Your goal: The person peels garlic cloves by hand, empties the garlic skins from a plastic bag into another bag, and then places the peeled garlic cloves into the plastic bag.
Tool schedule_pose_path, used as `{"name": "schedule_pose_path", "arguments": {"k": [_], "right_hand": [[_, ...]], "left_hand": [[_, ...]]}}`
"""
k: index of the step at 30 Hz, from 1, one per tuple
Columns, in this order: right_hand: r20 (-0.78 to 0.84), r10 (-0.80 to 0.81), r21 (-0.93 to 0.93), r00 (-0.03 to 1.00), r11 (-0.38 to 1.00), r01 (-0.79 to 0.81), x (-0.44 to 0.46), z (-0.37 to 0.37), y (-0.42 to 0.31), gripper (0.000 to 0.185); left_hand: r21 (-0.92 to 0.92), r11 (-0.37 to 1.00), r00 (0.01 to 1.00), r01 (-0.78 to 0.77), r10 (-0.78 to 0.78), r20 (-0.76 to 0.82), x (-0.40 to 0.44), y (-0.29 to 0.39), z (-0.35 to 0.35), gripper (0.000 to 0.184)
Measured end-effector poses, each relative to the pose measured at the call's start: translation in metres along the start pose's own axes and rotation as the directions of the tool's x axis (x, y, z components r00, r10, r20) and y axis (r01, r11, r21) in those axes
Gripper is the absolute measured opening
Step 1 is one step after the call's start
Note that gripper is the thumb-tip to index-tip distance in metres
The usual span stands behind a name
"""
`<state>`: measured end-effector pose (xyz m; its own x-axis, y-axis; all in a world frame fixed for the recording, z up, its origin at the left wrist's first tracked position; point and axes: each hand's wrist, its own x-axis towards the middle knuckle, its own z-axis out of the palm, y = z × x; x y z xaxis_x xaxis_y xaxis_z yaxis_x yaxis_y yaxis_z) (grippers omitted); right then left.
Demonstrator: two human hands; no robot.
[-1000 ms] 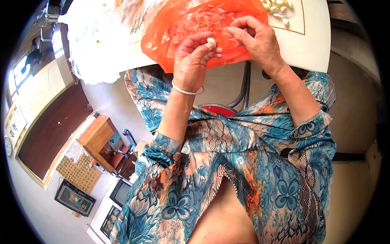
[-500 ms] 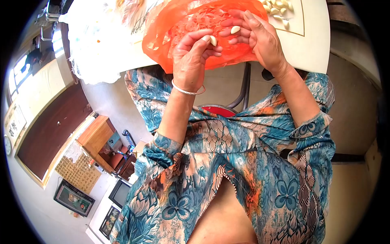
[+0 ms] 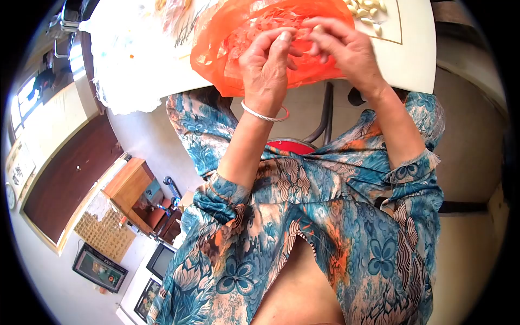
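One red bag, papery flakes inside, pale cloves beside.

Both hands above a red bag, probably garlic cloves nearby.

Bright daylight glares off white plastic at the left end of the table, washing out its folds; a window glows beyond. From where I stand, the floor past the right edge looks dimmer. The right hand's fingertips blur slightly. Straight lines bow near the black, rounded border.
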<state>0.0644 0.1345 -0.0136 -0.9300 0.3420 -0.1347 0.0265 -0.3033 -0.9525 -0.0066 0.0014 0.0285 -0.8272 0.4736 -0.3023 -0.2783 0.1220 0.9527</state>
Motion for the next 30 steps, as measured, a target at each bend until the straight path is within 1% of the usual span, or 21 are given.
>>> {"name": "schedule_pose_path", "arguments": {"k": [2, 3, 5, 6, 7, 8, 9, 11, 13, 15, 16, 17, 19, 21, 22, 25, 26, 27, 28, 29, 30], "right_hand": [[-0.234, -0.082, -0.013, 0.969, 0.997, 0.081, 0.006, -0.016, -0.013, 0.021], [-0.346, -0.127, -0.029, 0.930, 0.992, 0.125, 0.007, -0.027, -0.017, 0.022], [-0.456, -0.247, -0.059, 0.855, 0.967, 0.248, 0.012, -0.064, -0.010, 0.022], [-0.527, -0.228, -0.173, 0.818, 0.972, 0.159, 0.014, -0.074, -0.008, 0.023], [-0.548, -0.220, -0.247, 0.807, 0.964, 0.095, 0.018, -0.087, -0.001, 0.018], [-0.536, -0.286, -0.384, 0.795, 0.921, 0.072, 0.018, -0.086, -0.003, 0.018], [-0.516, -0.346, -0.510, 0.784, 0.859, 0.043, 0.020, -0.085, -0.005, 0.019], [-0.448, -0.378, -0.575, 0.810, 0.816, 0.063, 0.027, -0.094, 0.008, 0.021], [-0.448, -0.370, -0.536, 0.814, 0.840, 0.087, 0.031, -0.091, 0.012, 0.026], [-0.491, -0.273, -0.404, 0.828, 0.913, 0.062, 0.032, -0.085, 0.007, 0.031], [-0.479, -0.272, -0.383, 0.835, 0.920, 0.080, 0.031, -0.085, 0.005, 0.033], [-0.456, -0.300, -0.414, 0.838, 0.905, 0.099, 0.031, -0.092, 0.011, 0.032], [-0.467, -0.256, -0.401, 0.846, 0.914, 0.056, 0.030, -0.095, 0.009, 0.030], [-0.463, -0.274, -0.451, 0.843, 0.892, 0.042, 0.033, -0.101, 0.007, 0.027], [-0.476, -0.282, -0.410, 0.833, 0.909, 0.074, 0.034, -0.102, 0.007, 0.023], [-0.507, -0.287, -0.441, 0.813, 0.897, 0.041, 0.031, -0.099, -0.009, 0.021], [-0.511, -0.282, -0.407, 0.812, 0.911, 0.060, 0.029, -0.098, -0.009, 0.020], [-0.495, -0.240, -0.396, 0.835, 0.918, 0.028, 0.026, -0.099, -0.009, 0.024], [-0.477, -0.259, -0.436, 0.840, 0.900, 0.030, 0.023, -0.089, -0.012, 0.024], [-0.461, -0.278, -0.475, 0.843, 0.880, 0.030, 0.019, -0.078, -0.016, 0.024], [-0.444, -0.245, -0.512, 0.862, 0.859, -0.020, 0.014, -0.070, -0.015, 0.028]], "left_hand": [[0.069, 0.997, 0.999, -0.039, 0.040, -0.022, -0.003, -0.002, -0.007, 0.022], [0.125, 0.991, 0.998, -0.058, 0.058, 0.001, -0.006, -0.001, -0.012, 0.021], [0.227, 0.968, 0.994, -0.106, 0.098, 0.050, -0.017, 0.000, -0.024, 0.020], [0.287, 0.951, 0.993, -0.117, 0.108, 0.048, -0.022, -0.004, -0.030, 0.018], [0.374, 0.917, 0.990, -0.138, 0.122, 0.066, -0.029, -0.005, -0.037, 0.018], [0.458, 0.875, 0.987, -0.158, 0.136, 0.081, -0.037, -0.006, -0.043, 0.018], [0.409, 0.906, 0.993, -0.111, 0.085, 0.082, -0.046, -0.007, -0.049, 0.017], [0.380, 0.923, 0.996, -0.063, 0.035, 0.080, -0.064, -0.010, -0.058, 0.015], [0.279, 0.960, 0.998, 0.021, -0.038, 0.057, -0.080, -0.020, -0.072, 0.013], [0.243, 0.964, 0.993, 0.106, -0.117, 0.031, -0.091, -0.031, -0.088, 0.012], [0.242, 0.963, 0.992, 0.114, -0.125, 0.028, -0.094, -0.035, -0.094, 0.012], [0.244, 0.961, 0.990, 0.134, -0.140, 0.006, -0.095, -0.038, -0.098, 0.012], [0.244, 0.954, 0.985, 0.172, -0.168, -0.037, -0.098, -0.045, -0.107, 0.012], [0.188, 0.965, 0.982, 0.185, -0.176, -0.061, -0.098, -0.050, -0.114, 0.013], [0.150, 0.969, 0.980, 0.195, -0.186, -0.069, -0.097, -0.052, -0.115, 0.013], [0.078, 0.975, 0.977, 0.206, -0.201, -0.067, -0.095, -0.056, -0.116, 0.014], [0.063, 0.976, 0.977, 0.208, -0.204, -0.067, -0.095, -0.057, -0.116, 0.014], [0.049, 0.977, 0.976, 0.209, -0.205, -0.072, -0.096, -0.057, -0.117, 0.014], [-0.002, 0.978, 0.976, 0.208, -0.208, -0.065, -0.096, -0.061, -0.120, 0.014], [0.016, 0.981, 0.978, 0.193, -0.191, -0.086, -0.096, -0.061, -0.121, 0.015], [0.036, 0.983, 0.979, 0.179, -0.174, -0.102, -0.095, -0.061, -0.120, 0.016]]}}
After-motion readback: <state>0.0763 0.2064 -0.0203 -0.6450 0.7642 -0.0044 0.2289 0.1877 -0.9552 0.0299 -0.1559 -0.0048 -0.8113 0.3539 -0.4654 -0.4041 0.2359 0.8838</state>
